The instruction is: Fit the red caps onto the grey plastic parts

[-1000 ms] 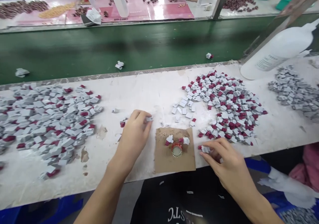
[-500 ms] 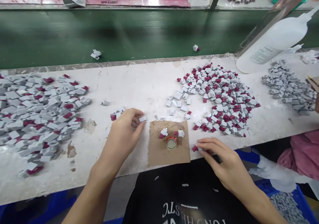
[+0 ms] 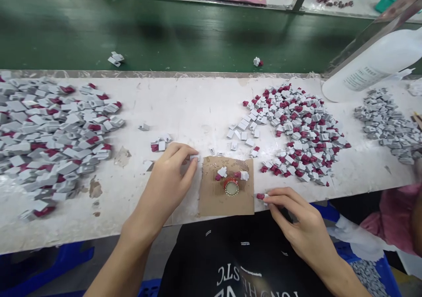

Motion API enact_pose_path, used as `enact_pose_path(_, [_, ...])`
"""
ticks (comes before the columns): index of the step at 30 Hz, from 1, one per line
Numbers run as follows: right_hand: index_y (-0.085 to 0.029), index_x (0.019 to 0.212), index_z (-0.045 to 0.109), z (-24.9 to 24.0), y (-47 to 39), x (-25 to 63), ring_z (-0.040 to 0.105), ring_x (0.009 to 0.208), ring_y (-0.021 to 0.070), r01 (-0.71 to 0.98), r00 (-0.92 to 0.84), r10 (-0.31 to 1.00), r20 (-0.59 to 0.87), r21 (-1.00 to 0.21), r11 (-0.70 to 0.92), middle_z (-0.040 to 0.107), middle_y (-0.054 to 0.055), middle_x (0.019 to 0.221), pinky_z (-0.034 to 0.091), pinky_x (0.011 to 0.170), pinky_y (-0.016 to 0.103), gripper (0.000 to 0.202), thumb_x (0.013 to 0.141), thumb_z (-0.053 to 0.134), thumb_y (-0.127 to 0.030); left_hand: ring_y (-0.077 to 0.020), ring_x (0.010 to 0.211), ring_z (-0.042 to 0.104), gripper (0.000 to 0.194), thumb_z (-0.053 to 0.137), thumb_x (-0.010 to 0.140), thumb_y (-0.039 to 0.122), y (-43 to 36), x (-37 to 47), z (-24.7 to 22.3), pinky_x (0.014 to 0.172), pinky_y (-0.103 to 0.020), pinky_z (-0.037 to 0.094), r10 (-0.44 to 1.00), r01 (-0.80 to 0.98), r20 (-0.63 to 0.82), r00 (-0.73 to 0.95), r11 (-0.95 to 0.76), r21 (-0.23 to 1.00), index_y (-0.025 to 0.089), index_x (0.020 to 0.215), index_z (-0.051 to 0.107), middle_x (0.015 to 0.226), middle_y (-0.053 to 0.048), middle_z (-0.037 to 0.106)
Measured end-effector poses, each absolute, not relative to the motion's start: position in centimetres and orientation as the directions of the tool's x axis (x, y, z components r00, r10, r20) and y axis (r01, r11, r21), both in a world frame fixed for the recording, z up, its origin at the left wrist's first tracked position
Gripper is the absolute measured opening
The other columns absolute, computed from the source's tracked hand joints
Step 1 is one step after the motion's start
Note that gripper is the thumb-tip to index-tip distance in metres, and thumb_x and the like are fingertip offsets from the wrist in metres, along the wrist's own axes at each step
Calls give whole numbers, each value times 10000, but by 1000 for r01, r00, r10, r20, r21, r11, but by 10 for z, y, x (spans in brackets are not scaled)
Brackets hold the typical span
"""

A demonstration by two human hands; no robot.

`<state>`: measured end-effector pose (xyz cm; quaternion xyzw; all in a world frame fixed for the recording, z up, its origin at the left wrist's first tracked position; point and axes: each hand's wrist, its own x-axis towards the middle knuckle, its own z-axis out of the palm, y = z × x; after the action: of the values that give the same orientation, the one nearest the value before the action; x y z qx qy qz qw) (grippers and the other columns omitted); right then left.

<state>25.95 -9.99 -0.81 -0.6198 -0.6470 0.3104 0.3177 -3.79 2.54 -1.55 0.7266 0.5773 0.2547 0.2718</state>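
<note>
"Compared with a second ago, the left grip (image 3: 169, 170) has come a little nearer the person, level with the far edge of the cardboard square (image 3: 227, 207), and the small cluster of parts (image 3: 161, 143) left of the cardboard shows more fully. What does that grip have?"

"Thumb and forefinger are nearly together on a small grey block (image 3: 194, 158), just off the cardboard's far left corner. Much of it is hidden, so I can't tell its full shape."

"And the right grip (image 3: 301, 218)?"

"Pinched almost closed on a grey-and-maroon moulded part (image 3: 261, 196), just off the cardboard's right edge. The fingertips take the grey end, probably to leave the maroon end free; it juts out ahead of them, towards the cardboard."

"Why is the red crown cap (image 3: 231, 187) there?"

"It sits open side up on the cardboard, presumably so its inside can be reached from either hand. Two similar parts (image 3: 241, 175) lie close by on its far side; whether they touch its rim, I can't tell."

"The heaps?"

"One heap (image 3: 301, 132) lies right of the cardboard and beyond it, another (image 3: 59, 134) well to its left, likely kept apart to leave the counter (image 3: 194, 103) between them workable."
</note>
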Motion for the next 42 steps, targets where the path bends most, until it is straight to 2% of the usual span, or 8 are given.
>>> enact_pose_path(7, [-290, 1126, 821, 14, -83, 226, 830, 958, 209, 524, -63, 988, 143, -837, 155, 810, 43, 1073, 685, 852, 314, 241, 1053, 727, -81, -257, 907, 738, 163, 599, 1076, 221, 20, -43, -18, 850, -413, 623, 971, 702, 16, 238, -184, 688, 232, 1136, 750, 1097, -76, 748])
enact_pose_path(17, [-200, 1178, 800, 10, -68, 208, 823, 936, 199, 518, -176, 970, 166, -822, 234, 748, 96, 1105, 676, 781, 299, 254, 1076, 645, -26, -225, 869, 738, 156, 616, 1086, 215, 17, -40, -10, 811, -394, 641, 982, 675, -25, 186, -109, 729, 223, 1163, 752, 1099, -61, 755])
enact_pose_path(20, [-250, 1149, 829, 15, -66, 212, 814, 979, 188, 460, -116, 980, 163, -865, 199, 773, 61, 1092, 675, 858, 294, 255, 1064, 696, -50, -237, 959, 775, 113, 710, 1066, 273, 20, -34, -3, 869, -399, 658, 991, 535, -53, 126, -22, 845, 250, 1166, 758, 1101, -46, 792])
enact_pose_path(23, [-319, 1129, 866, 17, -57, 218, 814, 1101, 190, 288, 9, 995, 99, -953, 92, 813, 24, 1105, 665, 983, 292, 241, 1067, 758, -114, -243, 1000, 824, 133, 801, 1043, 336, 23, -19, 7, 864, -364, 677, 966, 213, -180, 185, 139, 967, 256, 1142, 762, 1057, -39, 841])
enact_pose_path(26, [-373, 1129, 888, 15, -42, 223, 822, 1160, 191, -13, 89, 996, 0, -1000, 1, 843, -4, 1116, 671, 1046, 304, 202, 1075, 798, -201, -229, 968, 854, 155, 819, 1055, 347, 27, 1, 16, 843, -323, 684, 911, -89, -228, 343, 274, 958, 237, 1142, 753, 1006, -46, 874])
enact_pose_path(28, [-379, 1101, 903, 13, -30, 225, 833, 1114, 187, -159, 126, 991, -42, -987, -21, 859, -13, 1096, 683, 1030, 305, 142, 1053, 843, -260, -223, 1013, 858, 157, 805, 1075, 332, 30, 14, 20, 879, -308, 685, 883, -199, -204, 422, 310, 929, 215, 1166, 756, 1070, -68, 886])
enact_pose_path(36, [-363, 1005, 933, 10, -12, 225, 840, 993, 177, -266, 155, 979, -130, -960, -86, 882, -10, 1049, 692, 955, 281, 62, 954, 954, -335, -197, 1010, 851, 121, 790, 1094, 284, 38, 25, 17, 899, -286, 687, 842, -275, -173, 511, 351, 895, 190, 1163, 760, 1109, -82, 889])
enact_pose_path(42, [-364, 1038, 943, 13, -8, 228, 808, 963, 173, -131, 98, 988, -122, -985, -109, 839, 10, 994, 682, 848, 244, 96, 979, 918, -293, -198, 1051, 850, 83, 784, 1094, 264, 39, 25, 13, 917, -282, 686, 856, -202, -160, 491, 291, 935, 224, 1164, 803, 1145, -53, 880])
